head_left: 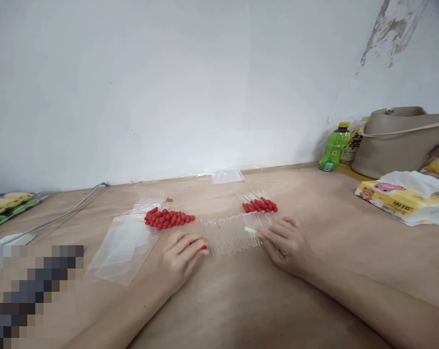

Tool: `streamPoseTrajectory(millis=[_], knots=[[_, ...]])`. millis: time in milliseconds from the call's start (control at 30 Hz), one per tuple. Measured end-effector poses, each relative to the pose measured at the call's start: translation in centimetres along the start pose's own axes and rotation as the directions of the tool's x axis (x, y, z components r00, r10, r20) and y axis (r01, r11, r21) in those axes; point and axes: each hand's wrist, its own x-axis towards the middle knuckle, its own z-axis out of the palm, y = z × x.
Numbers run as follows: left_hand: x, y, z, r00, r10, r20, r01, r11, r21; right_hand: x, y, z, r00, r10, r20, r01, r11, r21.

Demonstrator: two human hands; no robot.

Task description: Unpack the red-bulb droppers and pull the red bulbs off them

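My left hand is closed in a pinch on a small red rubber bulb, most of it covered by the fingers. Just behind that hand lies a pile of similar red bulbs. Between my hands, thin clear tubes lie side by side in a row. My right hand pinches a clear tube at the row's right end, its tip pointing left. Beyond it sits a group of droppers, clear stems with red bulbs on their near ends.
Clear plastic bags lie left of the pile, and another bag rests by the wall. A tissue pack, a green bottle and a beige handbag stand at right. A grey cable crosses the left side.
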Motion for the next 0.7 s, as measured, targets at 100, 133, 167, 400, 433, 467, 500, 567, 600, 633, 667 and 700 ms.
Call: streamPoseTrajectory(millis=[100,133,167,400,433,467,500,567,600,633,667,700], knots=[[0.5,-2.3,-0.7,0.983,-0.176,-0.044,0.176,0.984,-0.018,0.1,1.1,0.4,0.985,0.171,0.002,-0.169,0.977,-0.129],[0.8,-3.3,-1.1,0.96,-0.273,-0.068,0.272,0.962,-0.019,0.1,1.4,0.5,0.98,0.198,0.012,-0.195,0.97,-0.146],[1.1,-4.4,-1.6,0.916,-0.388,-0.097,0.388,0.921,-0.022,0.1,1.6,0.6,0.973,0.228,0.024,-0.221,0.963,-0.155],[2.8,-13.1,-5.7,0.471,-0.882,-0.022,0.876,0.471,-0.105,0.2,1.8,1.0,0.951,0.305,0.055,-0.285,0.932,-0.224],[2.6,-14.0,-5.8,0.476,-0.88,-0.011,0.875,0.474,-0.1,0.2,1.8,1.0,0.952,0.3,0.052,-0.281,0.931,-0.231],[2.2,-14.8,-5.7,0.481,-0.877,0.001,0.873,0.479,-0.086,0.2,1.7,1.0,0.953,0.298,0.053,-0.279,0.932,-0.232],[1.7,-15.4,-5.5,0.485,-0.874,0.017,0.873,0.483,-0.068,0.2,1.7,1.0,0.953,0.297,0.06,-0.276,0.934,-0.229],[0.7,-16.1,-4.7,0.484,-0.874,0.047,0.875,0.484,-0.024,0.2,1.5,1.0,0.952,0.296,0.072,-0.274,0.936,-0.219],[0.2,-16.3,-4.3,0.483,-0.874,0.06,0.875,0.483,-0.007,0.1,1.5,1.0,0.953,0.294,0.079,-0.272,0.938,-0.214],[-0.2,-16.5,-3.9,0.483,-0.873,0.072,0.875,0.485,0.007,0.1,1.4,1.0,0.953,0.291,0.086,-0.268,0.94,-0.209],[-0.5,-16.5,-3.6,0.483,-0.871,0.088,0.873,0.487,0.024,0.1,1.4,1.1,0.953,0.286,0.095,-0.263,0.943,-0.206],[-0.7,-16.6,-3.4,0.483,-0.869,0.105,0.871,0.489,0.041,0.0,1.4,1.1,0.954,0.281,0.104,-0.256,0.945,-0.204]])
